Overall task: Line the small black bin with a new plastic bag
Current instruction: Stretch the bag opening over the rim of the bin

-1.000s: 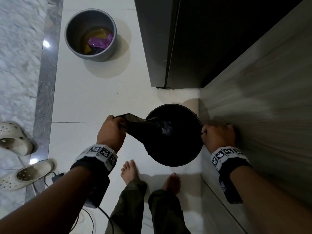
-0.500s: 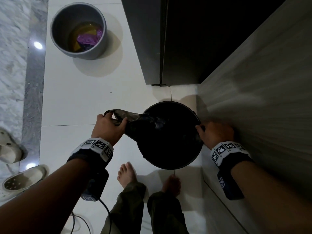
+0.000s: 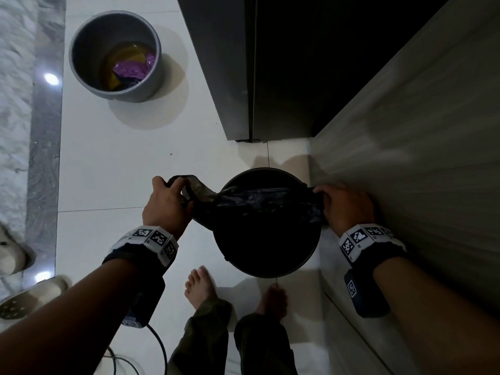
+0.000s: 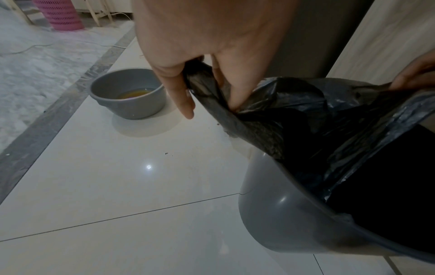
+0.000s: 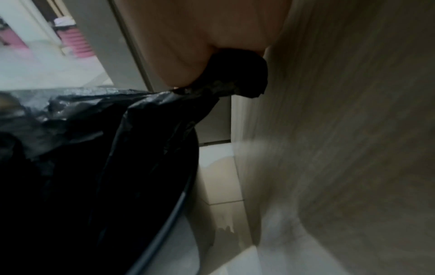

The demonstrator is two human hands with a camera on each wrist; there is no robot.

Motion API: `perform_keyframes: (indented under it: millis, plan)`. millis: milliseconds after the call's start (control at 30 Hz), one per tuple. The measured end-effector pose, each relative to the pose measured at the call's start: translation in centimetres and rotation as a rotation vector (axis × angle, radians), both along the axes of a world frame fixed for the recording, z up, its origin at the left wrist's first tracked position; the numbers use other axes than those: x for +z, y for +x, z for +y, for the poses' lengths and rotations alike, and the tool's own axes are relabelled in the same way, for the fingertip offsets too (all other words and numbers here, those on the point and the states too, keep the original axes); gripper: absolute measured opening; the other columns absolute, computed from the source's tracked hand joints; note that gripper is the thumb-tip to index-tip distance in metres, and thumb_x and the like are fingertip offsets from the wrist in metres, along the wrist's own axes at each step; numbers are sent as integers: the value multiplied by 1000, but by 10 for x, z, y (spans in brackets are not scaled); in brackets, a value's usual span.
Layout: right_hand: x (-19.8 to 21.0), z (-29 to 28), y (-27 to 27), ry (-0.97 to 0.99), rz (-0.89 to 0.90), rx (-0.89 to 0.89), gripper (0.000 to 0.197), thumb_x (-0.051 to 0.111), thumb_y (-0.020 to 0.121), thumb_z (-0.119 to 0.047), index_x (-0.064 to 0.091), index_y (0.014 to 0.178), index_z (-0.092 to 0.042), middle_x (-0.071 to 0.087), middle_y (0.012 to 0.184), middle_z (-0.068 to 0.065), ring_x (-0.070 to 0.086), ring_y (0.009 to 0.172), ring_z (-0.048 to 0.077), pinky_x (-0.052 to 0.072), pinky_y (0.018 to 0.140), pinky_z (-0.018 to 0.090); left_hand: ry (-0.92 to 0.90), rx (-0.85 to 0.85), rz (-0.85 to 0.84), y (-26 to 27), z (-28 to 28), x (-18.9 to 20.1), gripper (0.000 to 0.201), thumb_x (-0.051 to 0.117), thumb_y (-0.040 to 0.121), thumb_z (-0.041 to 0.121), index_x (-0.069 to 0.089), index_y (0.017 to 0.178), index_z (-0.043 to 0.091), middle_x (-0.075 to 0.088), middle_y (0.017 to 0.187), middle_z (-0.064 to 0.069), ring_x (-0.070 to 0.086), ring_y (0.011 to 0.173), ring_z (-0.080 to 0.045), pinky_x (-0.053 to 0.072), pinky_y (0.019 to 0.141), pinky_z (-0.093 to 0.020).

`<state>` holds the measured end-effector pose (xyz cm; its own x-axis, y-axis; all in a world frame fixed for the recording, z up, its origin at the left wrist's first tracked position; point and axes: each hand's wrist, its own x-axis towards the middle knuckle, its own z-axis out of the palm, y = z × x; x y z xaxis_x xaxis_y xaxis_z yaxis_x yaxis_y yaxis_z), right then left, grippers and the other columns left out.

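The small black bin [image 3: 266,262] stands on the white tile floor by the wooden panel; in the left wrist view its outer wall [image 4: 277,219] looks grey. A black plastic bag [image 3: 259,203] is stretched across the bin's mouth, its body hanging down inside. My left hand [image 3: 169,201] pinches the bag's left edge [image 4: 207,96] just left of the rim. My right hand [image 3: 342,205] grips the bag's right edge [image 5: 237,81] at the rim's right side, close to the panel.
A grey bucket [image 3: 115,54] holding yellowish liquid and purple wrapping sits on the floor at the far left. A dark cabinet [image 3: 270,66] rises behind the bin, and the wooden panel [image 3: 422,158] runs along the right. My bare feet [image 3: 201,286] stand just below the bin. Sandals [image 3: 29,299] lie at the lower left.
Both hands have pulled the bag's edges apart and up, so the bag now spans the bin's mouth. The right hand moved from the rim to gripping the bag.
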<state>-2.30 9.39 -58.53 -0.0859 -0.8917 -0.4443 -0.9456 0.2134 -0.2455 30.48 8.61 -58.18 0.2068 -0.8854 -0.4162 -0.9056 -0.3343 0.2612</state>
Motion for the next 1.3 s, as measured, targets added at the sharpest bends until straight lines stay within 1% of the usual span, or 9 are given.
perform_keyframes:
  millis: [200,466,666,833,966,1033,1133,1233,1299]
  plan:
    - [6,-13,10,79,57,-25,39,41,94,-28,50,132,-31,57,124,10,60,104,33,38,93,40,68,-21,-59,-3,-13,0,54,63,83,23,47,134,32,39,115,-18,57,80,-38,43,62,-39]
    - [13,-23,20,178,-19,-121,40,48,86,-44,47,126,-37,55,115,12,55,104,37,39,94,40,221,139,-14,-10,-32,-9,54,47,79,51,41,127,27,35,102,-9,57,92,-38,42,78,-40]
    - [-9,-34,18,186,13,-177,55,44,84,-59,42,135,-40,54,122,11,56,107,35,43,94,41,304,180,-24,-18,-42,-16,86,38,65,85,42,129,29,45,122,-16,57,109,-42,44,90,-45]
    - [-22,-40,15,227,77,-150,63,40,84,-66,43,138,-34,51,128,12,56,110,34,41,93,40,352,189,-23,-23,-53,-24,100,39,56,91,38,135,29,43,129,-17,54,113,-43,43,92,-47]
    - [-21,-47,9,127,72,-103,54,44,88,-60,58,129,-28,54,123,12,59,105,33,46,93,41,357,180,-30,-23,-63,-26,100,40,59,90,36,135,27,41,132,-18,53,115,-44,44,91,-48]
    - [-19,-52,7,46,27,-97,41,48,91,-48,62,122,-26,57,117,13,61,98,35,48,89,41,349,183,-32,-21,-68,-27,99,40,59,90,37,135,26,41,132,-17,53,115,-43,44,92,-48]
    - [-20,-54,8,-82,-64,-109,13,52,92,-24,63,99,-23,61,100,12,62,82,37,48,79,41,355,184,-31,-21,-72,-28,96,42,60,88,39,133,26,41,132,-17,52,116,-43,43,92,-48]
    - [-27,-54,7,-87,-93,-108,24,54,86,-4,70,84,-22,62,95,13,62,72,38,50,76,44,377,187,-26,-22,-74,-33,97,43,60,88,38,135,26,40,133,-18,51,117,-43,42,93,-48]
    - [-30,-54,5,-21,-59,-82,30,56,84,-2,75,87,-25,61,102,12,63,78,37,51,81,45,386,196,-21,-23,-75,-36,98,43,60,88,39,135,25,40,133,-18,51,118,-43,42,94,-49]
